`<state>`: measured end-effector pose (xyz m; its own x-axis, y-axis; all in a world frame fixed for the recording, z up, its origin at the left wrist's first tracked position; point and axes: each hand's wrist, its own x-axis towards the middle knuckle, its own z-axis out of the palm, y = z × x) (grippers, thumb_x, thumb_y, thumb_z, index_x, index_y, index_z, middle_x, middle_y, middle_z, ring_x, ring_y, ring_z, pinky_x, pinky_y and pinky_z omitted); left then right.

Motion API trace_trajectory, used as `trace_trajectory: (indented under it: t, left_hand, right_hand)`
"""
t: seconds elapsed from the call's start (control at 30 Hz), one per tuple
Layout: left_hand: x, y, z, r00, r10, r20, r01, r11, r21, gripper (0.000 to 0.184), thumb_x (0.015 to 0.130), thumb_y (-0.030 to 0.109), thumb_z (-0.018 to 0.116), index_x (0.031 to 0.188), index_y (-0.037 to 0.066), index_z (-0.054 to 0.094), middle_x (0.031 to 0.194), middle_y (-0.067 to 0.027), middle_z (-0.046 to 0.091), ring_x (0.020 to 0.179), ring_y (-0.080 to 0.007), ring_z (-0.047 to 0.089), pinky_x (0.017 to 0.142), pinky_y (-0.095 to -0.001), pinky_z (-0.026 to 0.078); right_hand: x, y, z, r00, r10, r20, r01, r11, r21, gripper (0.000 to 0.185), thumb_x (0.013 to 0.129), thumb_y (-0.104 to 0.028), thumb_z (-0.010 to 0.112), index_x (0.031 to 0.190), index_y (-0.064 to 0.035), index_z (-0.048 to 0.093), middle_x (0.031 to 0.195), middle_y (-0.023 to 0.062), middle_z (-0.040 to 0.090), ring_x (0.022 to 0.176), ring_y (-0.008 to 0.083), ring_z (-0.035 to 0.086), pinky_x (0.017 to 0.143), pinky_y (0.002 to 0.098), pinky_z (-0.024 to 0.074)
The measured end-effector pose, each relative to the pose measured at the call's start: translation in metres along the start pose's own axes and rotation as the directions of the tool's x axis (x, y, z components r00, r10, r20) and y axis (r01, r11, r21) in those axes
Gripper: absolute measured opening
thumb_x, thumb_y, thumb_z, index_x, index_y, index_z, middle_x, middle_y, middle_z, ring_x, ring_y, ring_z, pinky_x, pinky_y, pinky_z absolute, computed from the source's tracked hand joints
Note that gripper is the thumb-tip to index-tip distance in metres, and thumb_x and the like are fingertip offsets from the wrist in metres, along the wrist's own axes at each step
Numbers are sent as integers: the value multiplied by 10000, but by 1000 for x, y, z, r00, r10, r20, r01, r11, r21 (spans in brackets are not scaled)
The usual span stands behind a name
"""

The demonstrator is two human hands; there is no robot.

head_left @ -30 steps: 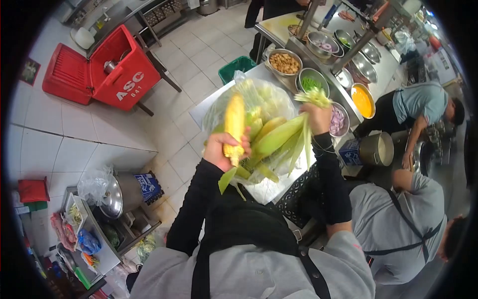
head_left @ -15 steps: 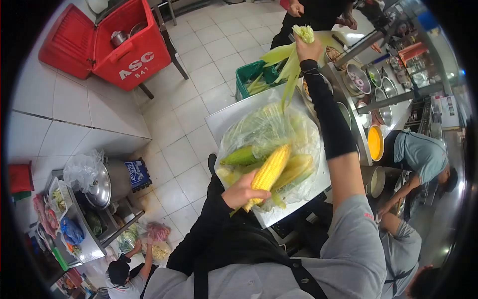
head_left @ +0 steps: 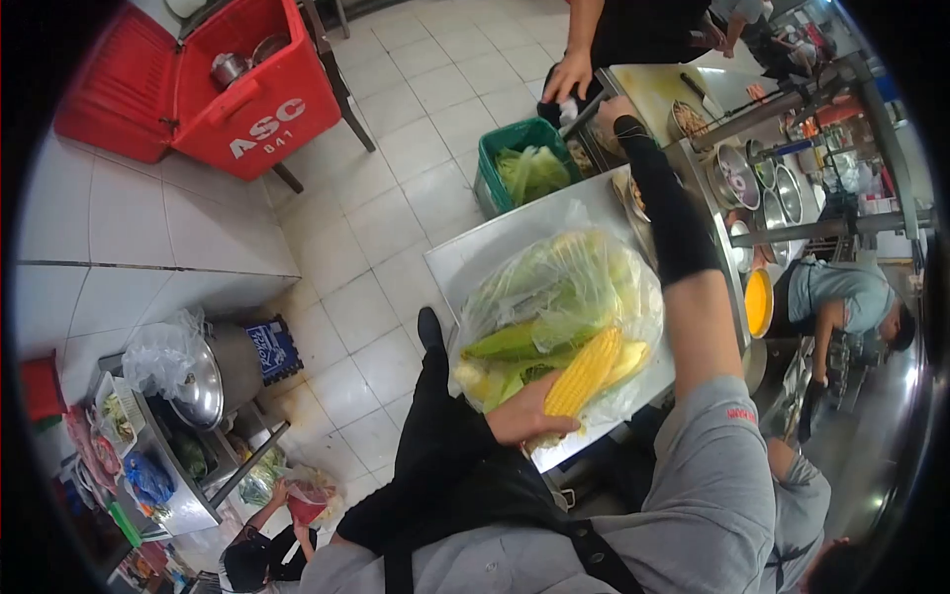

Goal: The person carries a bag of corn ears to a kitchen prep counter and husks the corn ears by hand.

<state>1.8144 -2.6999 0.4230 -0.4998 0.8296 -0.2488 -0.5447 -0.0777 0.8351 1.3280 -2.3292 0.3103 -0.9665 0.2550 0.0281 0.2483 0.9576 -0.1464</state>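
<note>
My left hand (head_left: pixel 529 411) is closed around the lower end of a husked yellow corn cob (head_left: pixel 586 371). The cob is held over a clear plastic bag (head_left: pixel 495 297) that lies on a steel table (head_left: pixel 457 255) with several ears of corn still in green husk (head_left: pixel 529 340). My right hand (head_left: pixel 614 117) is stretched far forward beside the edge of the far counter, close to the green bin. Its fingers are partly hidden, and what they hold, if anything, does not show. Pale green corn husks (head_left: pixel 534 173) lie in the green bin (head_left: pixel 491 190).
Another person's hand (head_left: pixel 570 75) reaches down just beyond the bin. Steel bowls (head_left: pixel 732 176) and a bowl of orange liquid (head_left: pixel 758 302) line the right counter. A red cooler box (head_left: pixel 267 129) stands open at the left. Other people work at right and lower left.
My right hand, which held stripped husk in the air, has moved down near the counter edge. Husk now lies in the green bin. My left hand has shifted slightly right with the cob.
</note>
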Motion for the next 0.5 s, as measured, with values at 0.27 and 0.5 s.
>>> trace_trajectory:
  t: [0.27, 0.5]
  left_hand:
    - [12, 1, 8, 996, -77, -37, 68, 976, -205, 586, 843, 175, 805, 1309, -45, 526, 1084, -116, 640, 907, -181, 647, 828, -311, 510]
    - [10, 24, 21, 970, -64, -234, 21, 983, -182, 466, 883, 149, 746, 1282, -45, 605, 1093, -75, 677, 947, -146, 652, 843, -282, 512]
  right_hand:
    - [-312, -5, -201, 954, -273, 127, 49, 556, 830, 296, 1050, -192, 588, 1134, 63, 712, 1064, 100, 746, 968, 147, 698, 856, 269, 544]
    - [-524, 96, -169, 984, 160, -80, -36, 615, 787, 286, 970, -106, 658, 1232, 7, 684, 1143, 108, 741, 962, 170, 698, 822, 305, 546]
